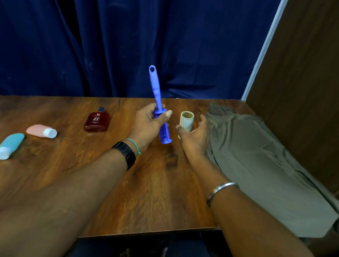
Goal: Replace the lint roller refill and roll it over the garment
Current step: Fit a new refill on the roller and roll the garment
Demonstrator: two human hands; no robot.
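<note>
Fingers of the left hand (150, 123) are wrapped around the blue lint roller handle (159, 105) near its collar, thumb tip pressed flat against the flange, so the tool stands tilted in the middle of the frame: hanging loop up toward the curtain (135, 25), bare spindle end pointing down at the table (155, 191). To its right, the right hand (194, 135) curls loosely around the pale cardboard tube (186, 120), which stands upright on the wood; thumb on the near left side, the other fingers behind and spread. From where I stand I cannot quite tell whether those fingers are touching the tube or just cupping it.

That spindle looks empty, so the job now seems to be getting a roll onto it. To do it well, I'd say hold the handle steady and bring the tube's open mouth in line with the spindle tip before pushing, keeping the two axes parallel so it slides rather than jams. Whether this tube is the fresh refill or a spent core is hard to say; it looks plain cardboard.

Both forearms reach forward from the bottom of the frame, left wrist cocked slightly back, right palm turned inward. The olive garment (267, 168) lies spread along the right side, just beside the right hand, waiting.
</note>
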